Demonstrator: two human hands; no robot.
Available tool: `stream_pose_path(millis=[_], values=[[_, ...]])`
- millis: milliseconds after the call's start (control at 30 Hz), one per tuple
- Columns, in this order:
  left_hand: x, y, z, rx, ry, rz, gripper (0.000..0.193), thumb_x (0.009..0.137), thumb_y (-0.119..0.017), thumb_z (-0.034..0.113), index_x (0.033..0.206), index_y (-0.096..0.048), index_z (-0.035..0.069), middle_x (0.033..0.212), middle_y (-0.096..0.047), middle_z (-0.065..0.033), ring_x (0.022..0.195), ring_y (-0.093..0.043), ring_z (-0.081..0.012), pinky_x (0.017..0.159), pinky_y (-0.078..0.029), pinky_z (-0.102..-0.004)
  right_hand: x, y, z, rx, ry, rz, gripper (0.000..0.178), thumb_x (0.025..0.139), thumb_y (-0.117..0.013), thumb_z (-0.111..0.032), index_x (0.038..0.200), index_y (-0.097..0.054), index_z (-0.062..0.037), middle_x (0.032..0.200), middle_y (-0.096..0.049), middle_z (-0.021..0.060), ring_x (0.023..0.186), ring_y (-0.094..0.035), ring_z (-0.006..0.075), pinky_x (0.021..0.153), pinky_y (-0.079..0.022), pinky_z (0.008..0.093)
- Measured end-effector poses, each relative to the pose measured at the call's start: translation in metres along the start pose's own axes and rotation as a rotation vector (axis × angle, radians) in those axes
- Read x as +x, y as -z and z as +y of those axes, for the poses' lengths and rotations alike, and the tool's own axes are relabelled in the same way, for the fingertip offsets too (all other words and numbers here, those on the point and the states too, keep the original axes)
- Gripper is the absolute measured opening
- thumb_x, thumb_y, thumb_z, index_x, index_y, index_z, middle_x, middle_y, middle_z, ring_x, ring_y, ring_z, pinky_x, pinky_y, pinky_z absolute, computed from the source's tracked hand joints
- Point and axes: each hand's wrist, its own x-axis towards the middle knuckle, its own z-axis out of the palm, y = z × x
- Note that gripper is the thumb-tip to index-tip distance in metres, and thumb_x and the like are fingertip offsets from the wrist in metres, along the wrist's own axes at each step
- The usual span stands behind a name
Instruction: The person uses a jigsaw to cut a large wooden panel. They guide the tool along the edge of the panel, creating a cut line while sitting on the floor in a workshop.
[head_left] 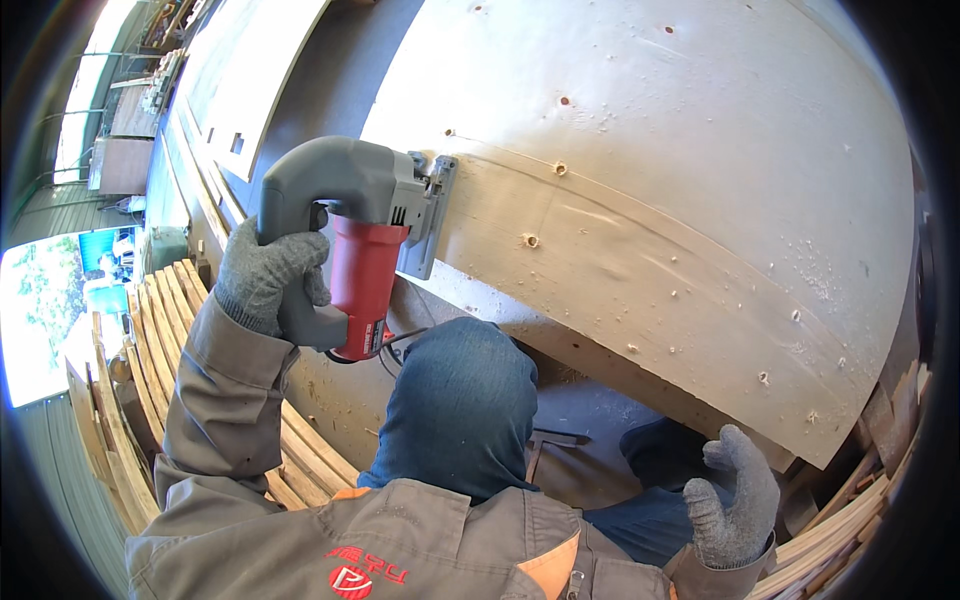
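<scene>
My left hand (270,270), in a grey knit glove, is wrapped round the handle of a grey and red jigsaw (365,215). The tool is turned on its side, its metal base plate (435,215) close to the left edge of a large pale wooden panel (640,250); whether it touches is unclear. The blade is hard to make out. Several small holes and a thin curved line mark the panel, and sawdust and chips lie on it. Low on the right, my gloved right hand (735,500) is raised with fingers apart, holding nothing, beside the panel's near corner.
Long wooden strips (160,330) are stacked on the left, and more strips (850,530) lie at the lower right. Another pale board (245,70) stands at the upper left. A dark cord (400,338) hangs by the jigsaw. My bent knee (460,400) is below the panel edge.
</scene>
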Motion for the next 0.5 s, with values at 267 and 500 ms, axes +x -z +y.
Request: stream_pose_path(millis=[267,500], values=[[0.0038,0.0022,0.0007,0.006,0.005,-0.004,0.04,0.083,-0.071,0.01,0.119,-0.058,0.0,0.078,-0.064,-0.0056,0.055,-0.065,-0.0164,0.051,-0.057,-0.0281,0.0036,-0.003,-0.0044,0.043,0.06,0.025,0.063,0.088,-0.077,-0.037,0.136,-0.056,-0.0007,0.11,-0.068,0.0178,0.1,-0.068,0.0272,0.088,-0.057,0.0389],[0.0052,0.0024,0.001,0.019,-0.004,0.006,0.041,0.082,-0.072,0.009,0.119,-0.058,-0.001,0.078,-0.064,-0.0067,0.056,-0.065,-0.0168,0.052,-0.058,-0.0281,0.0053,-0.0043,-0.004,0.058,0.054,0.025,0.063,0.088,-0.078,-0.037,0.136,-0.057,-0.001,0.11,-0.068,0.0178,0.1,-0.068,0.0271,0.088,-0.057,0.0389]])
